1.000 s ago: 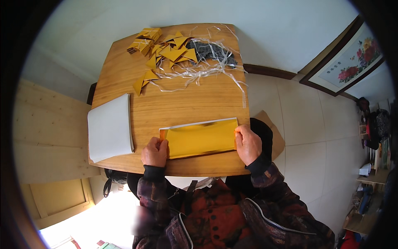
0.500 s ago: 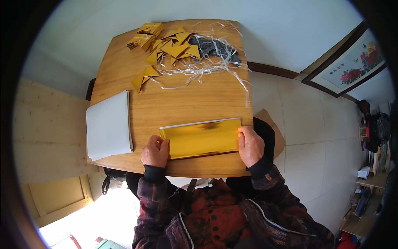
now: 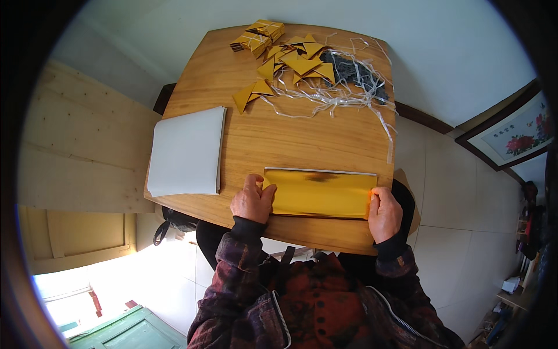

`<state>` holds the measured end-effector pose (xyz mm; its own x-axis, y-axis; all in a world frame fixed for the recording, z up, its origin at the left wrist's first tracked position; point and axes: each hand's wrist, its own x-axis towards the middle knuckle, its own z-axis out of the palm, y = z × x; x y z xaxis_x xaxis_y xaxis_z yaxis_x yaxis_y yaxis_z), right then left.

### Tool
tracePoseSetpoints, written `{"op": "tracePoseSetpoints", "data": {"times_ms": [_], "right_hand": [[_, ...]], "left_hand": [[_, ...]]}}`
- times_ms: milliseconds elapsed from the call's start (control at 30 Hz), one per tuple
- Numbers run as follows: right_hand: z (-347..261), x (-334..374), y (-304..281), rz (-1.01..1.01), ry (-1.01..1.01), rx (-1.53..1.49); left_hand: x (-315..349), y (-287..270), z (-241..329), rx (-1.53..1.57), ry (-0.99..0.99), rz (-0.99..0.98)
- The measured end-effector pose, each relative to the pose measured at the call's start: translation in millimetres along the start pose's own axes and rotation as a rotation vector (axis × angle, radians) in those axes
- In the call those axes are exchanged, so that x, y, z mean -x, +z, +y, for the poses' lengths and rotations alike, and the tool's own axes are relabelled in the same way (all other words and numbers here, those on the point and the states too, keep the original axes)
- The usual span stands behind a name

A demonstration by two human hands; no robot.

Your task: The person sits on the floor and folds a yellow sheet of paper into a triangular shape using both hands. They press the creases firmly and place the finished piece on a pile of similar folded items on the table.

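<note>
A folded sheet of shiny gold paper (image 3: 322, 195) lies lengthwise near the table's front edge, a thin white strip showing along its far side. At its right end, my right hand (image 3: 385, 214) pinches the edge between thumb and fingers. My left hand (image 3: 253, 199) is at the left end, fingers loosely curled and a gap between thumb and forefinger. Its thumb is right by the paper's edge, with nothing visibly gripped.
A stack of white sheets (image 3: 187, 152) lies on the wooden table (image 3: 244, 142) to the left. Farther back are folded gold paper pieces (image 3: 299, 63), tied gold bundles (image 3: 251, 43), tangled clear plastic strips (image 3: 334, 100) and a dark grey crumpled heap (image 3: 351, 71).
My left hand has loosened from the paper's left end, its thumb and forefinger parting. My right hand keeps its pinch. The whole view has shifted, so the table appears farther right.
</note>
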<state>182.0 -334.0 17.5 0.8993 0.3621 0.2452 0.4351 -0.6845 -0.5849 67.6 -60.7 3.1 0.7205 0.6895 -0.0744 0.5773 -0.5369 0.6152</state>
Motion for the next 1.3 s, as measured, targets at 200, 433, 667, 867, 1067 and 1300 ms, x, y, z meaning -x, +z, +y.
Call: {"op": "tracePoseSetpoints", "data": {"times_ms": [200, 433, 667, 867, 1067, 1300], "right_hand": [[-1.3, -0.9, -0.7, -0.001, -0.002, -0.005], [-1.3, -1.2, -0.1, 0.014, -0.002, -0.024], [0.7, -0.3, 0.5, 0.003, 0.013, -0.031], [0.2, -0.7, 1.3, 0.009, 0.008, -0.007], [-0.6, -1.1, 0.1, -0.005, 0.010, -0.003], [-1.1, -0.6, -0.9, -0.009, 0.005, 0.011]], "left_hand": [[-2.4, -1.1, 0.6, 0.000, -0.019, -0.026], [-3.0, -2.8, 3.5, -0.026, -0.003, -0.037], [0.1, -3.1, 7.2, 0.002, 0.062, 0.003], [1.2, -3.8, 7.4, 0.098, 0.035, -0.023], [1.5, -3.8, 6.9, 0.080, 0.078, -0.013], [1.5, -4.0, 7.7, 0.045, 0.111, -0.006]]}}
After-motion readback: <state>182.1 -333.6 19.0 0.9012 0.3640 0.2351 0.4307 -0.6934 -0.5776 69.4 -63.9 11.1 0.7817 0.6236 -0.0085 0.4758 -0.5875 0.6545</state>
